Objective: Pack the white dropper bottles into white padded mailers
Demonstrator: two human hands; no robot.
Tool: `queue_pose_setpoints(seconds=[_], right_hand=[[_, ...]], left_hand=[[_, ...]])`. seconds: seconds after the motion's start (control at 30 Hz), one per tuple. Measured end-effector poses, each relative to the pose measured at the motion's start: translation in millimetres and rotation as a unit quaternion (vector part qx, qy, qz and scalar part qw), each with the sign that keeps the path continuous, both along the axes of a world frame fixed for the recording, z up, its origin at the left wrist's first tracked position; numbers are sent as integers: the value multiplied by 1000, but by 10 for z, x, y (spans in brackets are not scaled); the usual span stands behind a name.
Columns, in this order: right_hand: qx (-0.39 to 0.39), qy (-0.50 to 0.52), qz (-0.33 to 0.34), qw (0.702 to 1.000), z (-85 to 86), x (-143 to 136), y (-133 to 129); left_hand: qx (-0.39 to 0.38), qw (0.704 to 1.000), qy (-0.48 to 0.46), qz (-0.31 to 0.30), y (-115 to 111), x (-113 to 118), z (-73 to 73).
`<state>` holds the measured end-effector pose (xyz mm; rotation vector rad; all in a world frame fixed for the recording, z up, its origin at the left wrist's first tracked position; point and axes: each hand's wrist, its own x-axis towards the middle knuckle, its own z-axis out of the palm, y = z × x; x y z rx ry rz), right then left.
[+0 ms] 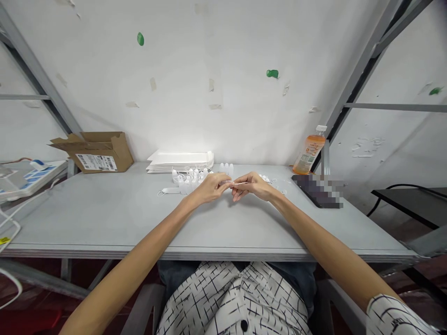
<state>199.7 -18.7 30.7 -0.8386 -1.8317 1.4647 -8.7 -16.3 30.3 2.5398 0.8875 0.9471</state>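
Above the middle of the table [146,218], my left hand [212,187] and my right hand [255,186] meet fingertip to fingertip. Both are closed in a pinch on a thin pale strip [240,183], too small and too covered by fingers to name more exactly. Just behind and left of my left hand stands a cluster of small white plastic bottles [188,182]; one bottle [171,190] lies on its side with a thin loop at its end. Past my right hand lie small white pieces [265,178] and some clear loops [279,186], partly hidden by that hand.
A stack of white sheets or flat packets [179,160] sits against the wall. At the back left is an opened cardboard box [101,153], with a white device [31,179] and cables beyond it. On the right are an orange drink bottle [310,151] and a dark phone-like slab [314,193].
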Motion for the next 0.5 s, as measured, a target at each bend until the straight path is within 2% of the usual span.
queue_pose_setpoints(seconds=[0.17, 0.33, 0.5], right_hand=[[11, 2, -10, 1000, 81, 27, -4], [25, 2, -16, 1000, 174, 49, -8], [27, -18, -11, 999, 188, 13, -24]], left_hand=[[4, 999, -32, 20, -30, 52, 16], [-49, 995, -76, 45, -46, 105, 40], [-108, 987, -108, 51, -21, 81, 18]])
